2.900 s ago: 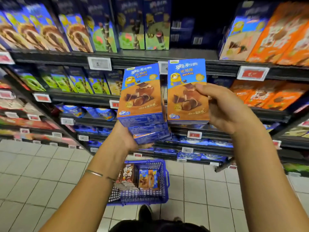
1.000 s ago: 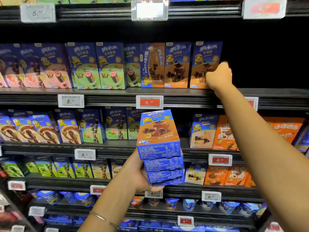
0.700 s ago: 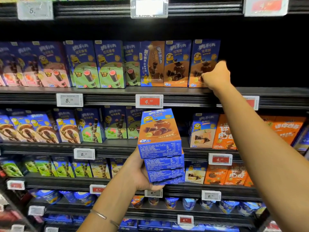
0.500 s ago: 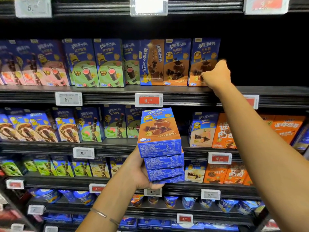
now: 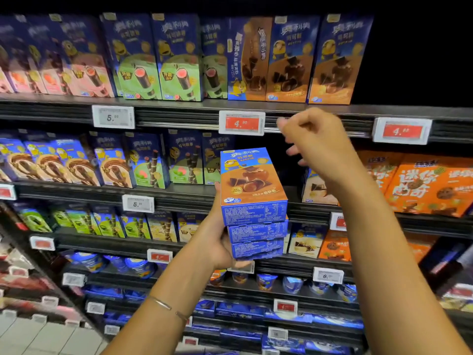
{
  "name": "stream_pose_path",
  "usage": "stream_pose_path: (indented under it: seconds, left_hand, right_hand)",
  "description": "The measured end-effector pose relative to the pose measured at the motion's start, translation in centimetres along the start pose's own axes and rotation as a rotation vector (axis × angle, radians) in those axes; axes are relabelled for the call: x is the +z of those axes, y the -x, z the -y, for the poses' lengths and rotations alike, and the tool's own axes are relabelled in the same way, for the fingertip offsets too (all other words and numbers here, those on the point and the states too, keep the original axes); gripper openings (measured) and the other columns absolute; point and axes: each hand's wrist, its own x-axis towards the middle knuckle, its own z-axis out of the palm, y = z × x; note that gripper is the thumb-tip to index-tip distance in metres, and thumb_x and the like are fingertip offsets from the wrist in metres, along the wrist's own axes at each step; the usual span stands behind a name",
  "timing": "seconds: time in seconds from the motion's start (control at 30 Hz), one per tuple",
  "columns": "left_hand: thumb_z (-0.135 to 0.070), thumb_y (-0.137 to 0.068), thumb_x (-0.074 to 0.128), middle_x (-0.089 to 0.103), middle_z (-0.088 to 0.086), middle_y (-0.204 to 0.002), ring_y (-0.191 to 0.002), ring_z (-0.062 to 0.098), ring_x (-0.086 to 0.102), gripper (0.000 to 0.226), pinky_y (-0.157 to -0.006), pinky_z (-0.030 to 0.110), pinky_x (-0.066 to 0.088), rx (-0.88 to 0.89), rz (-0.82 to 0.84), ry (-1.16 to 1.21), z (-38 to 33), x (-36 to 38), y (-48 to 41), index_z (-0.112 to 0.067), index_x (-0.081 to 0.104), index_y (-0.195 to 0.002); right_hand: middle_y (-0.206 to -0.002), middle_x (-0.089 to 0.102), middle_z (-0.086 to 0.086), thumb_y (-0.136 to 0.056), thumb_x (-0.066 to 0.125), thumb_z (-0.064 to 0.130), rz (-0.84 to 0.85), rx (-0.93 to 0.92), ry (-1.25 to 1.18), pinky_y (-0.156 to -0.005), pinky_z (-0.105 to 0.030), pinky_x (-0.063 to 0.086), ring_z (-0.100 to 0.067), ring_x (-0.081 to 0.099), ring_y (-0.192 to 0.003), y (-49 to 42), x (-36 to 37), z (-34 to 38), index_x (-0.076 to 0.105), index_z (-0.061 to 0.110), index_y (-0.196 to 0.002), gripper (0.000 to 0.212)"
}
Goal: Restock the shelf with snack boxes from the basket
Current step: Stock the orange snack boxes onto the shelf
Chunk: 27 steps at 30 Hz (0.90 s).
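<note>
One brown box (image 5: pixel 335 60) stands shelved above our right hand (image 5: pixel 316 144); our left hand (image 5: pixel 217 242) clasps the remaining stack (image 5: pixel 254 201), fingers curled round it, so several are left; a moment ago the right hand pressed that shelved box; now it hangs loosely curled, empty, just above the stack.

Single view: wide-angle camera on my head, facing forward at black metal store shelving (image 5: pixel 179 110), near; my bare forearms (image 5: pixel 163 298) enter from bottom edge.
</note>
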Motion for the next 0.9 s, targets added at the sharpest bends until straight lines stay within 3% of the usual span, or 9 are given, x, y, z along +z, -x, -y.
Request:
stream_pose_path:
  seconds: [0.07,0.13,0.23,0.3,0.4,0.53,0.6,0.8,0.9]
  left_hand:
    - [-0.073,-0.099,0.049,0.081,0.020,-0.098,-0.078,0.041,0.079,0.079,-0.059,0.052,0.063,0.010,-0.002,0.007,0.3,-0.5,-0.1,-0.006,0.086,-0.081]
    - [-0.071,-0.099,0.051,0.080,0.020,-0.101,-0.081,0.042,0.079,0.076,-0.062,0.053,0.063,0.033,-0.010,0.003,0.5,-1.0,-0.1,-0.006,0.086,-0.084]
    - [-0.069,-0.102,0.048,0.080,0.019,-0.100,-0.079,0.040,0.079,0.074,-0.059,0.050,0.063,0.056,-0.005,0.005,0.8,-1.7,-0.1,-0.008,0.086,-0.082]
    - [-0.068,-0.103,0.046,0.081,0.018,-0.097,-0.076,0.039,0.079,0.075,-0.056,0.048,0.063,0.073,-0.007,0.010,0.8,-2.2,-0.1,-0.009,0.086,-0.079]
    - [-0.076,-0.099,0.046,0.080,0.017,-0.106,-0.084,0.038,0.080,0.078,-0.062,0.049,0.064,0.105,0.000,0.024,0.8,-2.4,0.3,-0.010,0.087,-0.088]
    - [-0.096,-0.076,0.044,0.076,0.015,-0.124,-0.105,0.038,0.077,0.093,-0.080,0.053,0.064,0.156,0.044,0.010,0.8,-2.4,1.2,-0.018,0.084,-0.111]
    - [-0.096,-0.071,0.046,0.077,0.016,-0.123,-0.104,0.039,0.077,0.095,-0.075,0.052,0.064,0.161,0.060,0.019,0.9,-2.6,1.5,-0.019,0.083,-0.111]
    - [-0.095,-0.072,0.048,0.076,0.018,-0.122,-0.105,0.040,0.076,0.093,-0.072,0.051,0.064,0.188,0.067,0.062,0.8,-3.7,1.8,-0.018,0.083,-0.110]
    - [-0.094,-0.073,0.048,0.075,0.019,-0.125,-0.108,0.042,0.075,0.095,-0.075,0.053,0.064,0.188,0.070,0.096,0.7,-4.0,2.1,-0.016,0.082,-0.112]
  right_hand:
    - [-0.080,0.069,0.005,-0.084,0.074,0.052,0.153,0.078,0.052,-0.065,-0.033,0.052,-0.011,0.067,-0.073,1.6,1.6,-1.2,0.064,0.027,-0.096,0.029]
    - [-0.079,0.067,0.008,-0.083,0.076,0.051,0.199,0.114,0.075,-0.075,-0.037,0.055,-0.008,0.067,-0.075,2.7,2.6,-2.3,0.063,0.026,-0.104,0.036]
    - [-0.086,0.072,0.008,-0.075,0.071,0.068,0.266,0.192,0.085,-0.083,-0.041,0.056,-0.011,0.071,-0.085,3.5,3.4,-3.2,0.064,0.027,-0.103,0.051]
    - [-0.087,0.076,0.006,-0.064,0.064,0.079,0.303,0.213,0.083,-0.079,-0.039,0.056,-0.012,0.073,-0.086,3.7,3.6,-3.3,0.067,0.025,-0.099,0.065]
    - [-0.084,0.077,0.006,-0.075,0.068,0.070,0.309,0.202,0.052,-0.070,-0.036,0.052,-0.011,0.073,-0.078,3.8,3.8,-3.1,0.068,0.024,-0.097,0.051]
    - [-0.086,0.076,0.003,-0.087,0.070,0.055,0.275,0.178,0.054,-0.076,-0.043,0.058,-0.015,0.075,-0.076,3.9,4.2,-3.1,0.069,0.028,-0.100,0.030]
    - [-0.086,0.075,0.004,-0.089,0.069,0.051,0.274,0.164,0.059,-0.074,-0.041,0.059,-0.015,0.075,-0.073,4.0,4.5,-3.0,0.068,0.030,-0.099,0.024]
    - [-0.095,0.068,0.010,-0.094,0.059,0.058,0.386,0.172,0.214,-0.051,-0.015,0.044,0.002,0.070,-0.064,4.0,4.8,-2.1,0.063,0.032,-0.111,0.031]
    - [-0.093,0.072,0.003,-0.093,0.063,0.053,0.365,0.162,0.177,-0.061,-0.030,0.050,-0.012,0.074,-0.075,4.0,4.7,-1.2,0.065,0.029,-0.105,0.027]
